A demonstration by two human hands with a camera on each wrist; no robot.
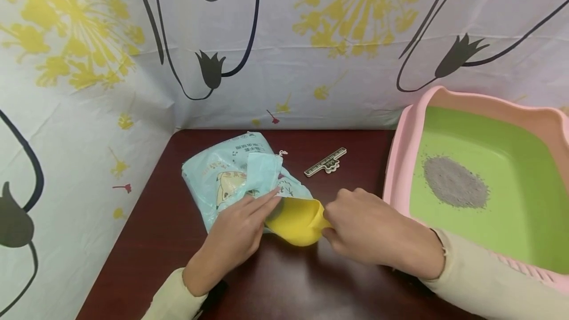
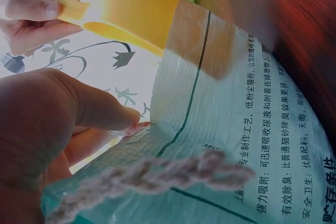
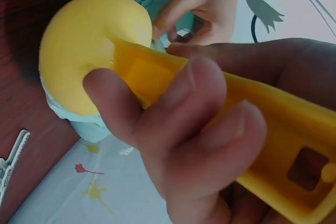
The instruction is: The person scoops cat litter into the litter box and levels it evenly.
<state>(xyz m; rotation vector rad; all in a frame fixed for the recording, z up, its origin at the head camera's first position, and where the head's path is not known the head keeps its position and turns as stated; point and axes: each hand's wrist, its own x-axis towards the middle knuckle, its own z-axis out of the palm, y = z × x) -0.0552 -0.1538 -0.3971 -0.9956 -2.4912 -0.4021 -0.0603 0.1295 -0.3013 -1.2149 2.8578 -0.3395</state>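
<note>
A yellow scoop (image 1: 297, 221) has its front inside the mouth of a light blue printed bag (image 1: 222, 162) lying on the table. My right hand (image 1: 369, 223) grips the scoop's handle (image 3: 283, 124), fingers curled round it in the right wrist view. At the bag's mouth, my left hand (image 1: 242, 226) pinches the edge of the bag between thumb and fingers, as the left wrist view shows. Through the thin plastic (image 2: 205, 51) the scoop's front shows faintly. What lies deeper in the bag is hidden.
On the right stands a pink-rimmed litter tray (image 1: 402, 157) with a green floor and a patch of grey granules (image 1: 453, 181). A small ruler (image 1: 326, 162) lies behind the scoop on the dark red table (image 1: 146, 256). Patterned cloth (image 1: 284, 28) hangs behind.
</note>
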